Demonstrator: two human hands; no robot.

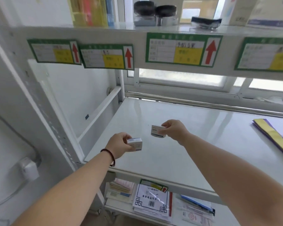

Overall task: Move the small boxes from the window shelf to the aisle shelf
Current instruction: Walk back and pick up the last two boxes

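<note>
My left hand grips a small white box with a blue stripe, held just above the front left part of the white window shelf. A dark bead bracelet sits on that wrist. My right hand pinches a second small white box by its right end, a little farther back and to the right, also lifted off the shelf surface. Both arms reach in from below. The frosted window runs along the back of the shelf.
Yellow and purple folders lie at the shelf's right side. The upper shelf edge carries green label cards with red arrows, with dark jars above. Papers and packets fill the lower shelf. A white upright post stands at left.
</note>
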